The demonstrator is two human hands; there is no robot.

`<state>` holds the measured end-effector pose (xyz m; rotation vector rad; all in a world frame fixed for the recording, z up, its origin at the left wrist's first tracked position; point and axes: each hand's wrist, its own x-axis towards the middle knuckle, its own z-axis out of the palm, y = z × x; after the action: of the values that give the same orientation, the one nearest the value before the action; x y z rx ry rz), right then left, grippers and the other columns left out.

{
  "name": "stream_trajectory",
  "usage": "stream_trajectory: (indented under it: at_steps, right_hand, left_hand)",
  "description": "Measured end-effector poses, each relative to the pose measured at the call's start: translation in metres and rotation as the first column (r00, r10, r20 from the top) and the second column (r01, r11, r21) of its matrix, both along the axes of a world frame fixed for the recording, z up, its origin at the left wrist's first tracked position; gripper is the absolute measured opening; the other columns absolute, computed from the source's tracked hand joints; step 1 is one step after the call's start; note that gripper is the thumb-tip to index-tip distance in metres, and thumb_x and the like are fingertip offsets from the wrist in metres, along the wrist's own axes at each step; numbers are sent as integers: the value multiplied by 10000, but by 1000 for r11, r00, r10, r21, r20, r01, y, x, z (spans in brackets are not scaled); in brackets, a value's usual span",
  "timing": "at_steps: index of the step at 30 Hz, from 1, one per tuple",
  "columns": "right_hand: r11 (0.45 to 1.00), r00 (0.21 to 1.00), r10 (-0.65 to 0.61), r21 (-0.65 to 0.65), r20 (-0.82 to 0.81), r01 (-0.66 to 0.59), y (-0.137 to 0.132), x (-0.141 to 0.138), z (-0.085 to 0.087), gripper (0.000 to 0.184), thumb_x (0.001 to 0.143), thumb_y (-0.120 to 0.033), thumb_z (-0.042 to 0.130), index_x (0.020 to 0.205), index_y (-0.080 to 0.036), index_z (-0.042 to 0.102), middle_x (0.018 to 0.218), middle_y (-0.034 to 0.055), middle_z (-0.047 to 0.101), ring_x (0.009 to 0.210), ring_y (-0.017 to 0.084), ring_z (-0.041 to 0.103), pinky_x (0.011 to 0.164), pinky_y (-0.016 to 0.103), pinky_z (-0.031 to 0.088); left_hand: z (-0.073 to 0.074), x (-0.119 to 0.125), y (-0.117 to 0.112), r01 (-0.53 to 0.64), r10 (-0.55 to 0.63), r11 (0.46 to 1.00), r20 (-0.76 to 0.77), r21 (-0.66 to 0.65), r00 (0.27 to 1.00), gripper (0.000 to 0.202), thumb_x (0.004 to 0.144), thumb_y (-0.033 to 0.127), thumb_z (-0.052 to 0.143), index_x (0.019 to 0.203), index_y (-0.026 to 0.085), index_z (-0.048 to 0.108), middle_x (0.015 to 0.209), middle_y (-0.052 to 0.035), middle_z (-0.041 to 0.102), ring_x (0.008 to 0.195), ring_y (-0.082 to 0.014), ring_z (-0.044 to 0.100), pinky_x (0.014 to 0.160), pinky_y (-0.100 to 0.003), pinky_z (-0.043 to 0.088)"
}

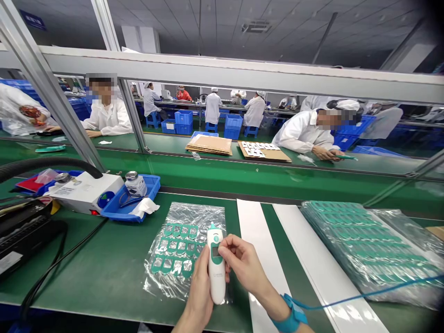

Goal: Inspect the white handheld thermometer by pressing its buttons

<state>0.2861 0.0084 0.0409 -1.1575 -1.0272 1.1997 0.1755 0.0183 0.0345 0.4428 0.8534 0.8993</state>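
Right up close, someone's got an ear thermometer (217,268) held upright over the desk (86,273), white with a teal face and a small dark display. Their left hand (199,291) is behind it, with the fingers (227,275) wrapped around the body. The right hand (243,261) is pinched onto it beside the display, fingers (241,252) closed on the casing. There's a blue wrist strap (294,314) on that right wrist, with a thin blue cord (364,296) running off to the right.

Just under the thermometer sits a clear plastic bag (173,240) of teal cutout pieces. To its right are two long white strips (260,245) lying on the desk, then a big stack of bagged teal pieces (364,249). Over on the left there's a white machine (85,192) with a black hose (45,164) coming off it, right next to a blue tray (152,185) holding a bottle (136,184), scissors (128,201) and a bit of tissue (145,206).

Past the green conveyor belt (243,173), two co-workers (107,113) (308,132) in white coats sit at the far side. One has a hand on something teal. Between them are flat cardboard sheets (208,144) and a board of small white cards (263,150). Further back, more people in white work among blue crates (183,118).
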Motion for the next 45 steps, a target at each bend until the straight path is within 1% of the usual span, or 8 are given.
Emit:
stream_trajectory:
  at_steps: [16,23,29,35,36,38,41,45]
  right_hand:
    - [1000,999,-12,-4,33,12,-3,-5,1,291,827,-447,634,757,-178,550,630,-46,467,433,76,458,338,192,430]
    - [1000,998,-19,-5,55,19,-4,-4,0,279,836,-439,625,757,-182,552,654,-39,474,449,80,468,345,192,436]
    - [1000,995,-18,-3,99,19,-6,-5,0,282,847,-444,606,757,-182,549,671,-34,478,455,82,474,355,198,438]
    - [998,973,-57,29,224,51,-9,-6,1,266,875,-437,569,793,-185,558,725,-17,499,471,87,493,358,198,419]
    - [997,967,-69,36,246,62,-9,-5,1,254,877,-432,571,807,-188,559,732,-14,508,477,89,497,367,199,420]
    - [996,963,-85,38,256,78,-8,-4,1,233,875,-423,579,838,-194,551,725,-16,522,468,89,497,384,205,421]
    - [994,961,-105,42,256,98,-6,0,1,228,870,-418,585,854,-195,542,722,-15,543,482,96,509,443,224,440]
    - [991,962,-130,65,239,118,-3,4,2,216,873,-407,583,882,-194,547,776,2,554,628,123,534,570,234,450]
  left_hand:
    - [-4,-3,-3,-57,52,996,-75,-67,996,479,783,488,640,1103,142,553,718,-16,623,595,-136,570,515,-241,463]
    - [-3,-2,-4,-34,33,999,-29,-25,999,354,823,475,588,960,149,582,635,10,590,549,-123,539,499,-239,458]
    - [-4,-4,-4,-72,64,992,-79,-107,995,515,802,291,648,1266,204,440,1059,-65,643,695,-147,610,564,-251,498]
    - [-3,-5,-6,-84,73,992,-121,-91,990,475,805,279,651,1240,223,469,1348,-74,478,874,-155,613,634,-230,517]
    - [-3,-5,-7,-82,70,993,-127,-89,989,482,801,287,654,1240,223,465,1309,-76,508,845,-150,615,627,-232,514]
    - [-4,-4,-8,-52,43,996,-121,-71,992,519,796,317,659,1255,214,441,1048,-63,631,688,-133,598,572,-243,489]
    - [-5,-4,-9,31,-28,999,-77,35,997,469,782,371,668,1170,181,484,619,25,587,502,-104,504,497,-227,413]
    - [-3,-3,-7,122,-116,980,-46,160,992,368,779,410,664,1028,173,532,544,54,525,462,-75,445,476,-207,346]
